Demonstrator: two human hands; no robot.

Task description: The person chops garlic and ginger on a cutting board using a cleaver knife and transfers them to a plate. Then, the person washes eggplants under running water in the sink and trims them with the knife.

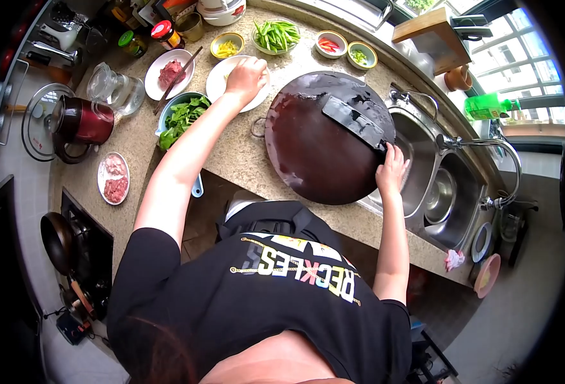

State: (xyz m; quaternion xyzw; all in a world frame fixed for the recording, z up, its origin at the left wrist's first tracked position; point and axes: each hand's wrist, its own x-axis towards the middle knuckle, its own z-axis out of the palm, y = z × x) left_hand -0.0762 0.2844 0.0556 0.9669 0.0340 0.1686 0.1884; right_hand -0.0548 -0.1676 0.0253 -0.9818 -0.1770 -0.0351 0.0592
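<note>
At the far left a frying pan sat near the stove, and above it a dark red pot stood on the counter. Just beside that, a small oval plate bore 2 heaps of minced meat, and a glass pitcher stood near. Next came a white plate of sliced meat, with chopsticks lying across its right side, then a blue bowl of leafy greens. The left hand was over a white dish, its fingers drawn narrow; I could not tell whether they pinched anything. Behind it, a small bowl held yellow pieces and a larger one held green strips. The round cutting board filled the middle of the counter, with the cleaver lying flat on its upper right; beyond were 2 small bowls of red pieces and green pieces. The right hand was at the cleaver's handle end, fingers slightly bent; whether they gripped it I could not tell. Farther right, a metal bowl sat in the sink.
</note>
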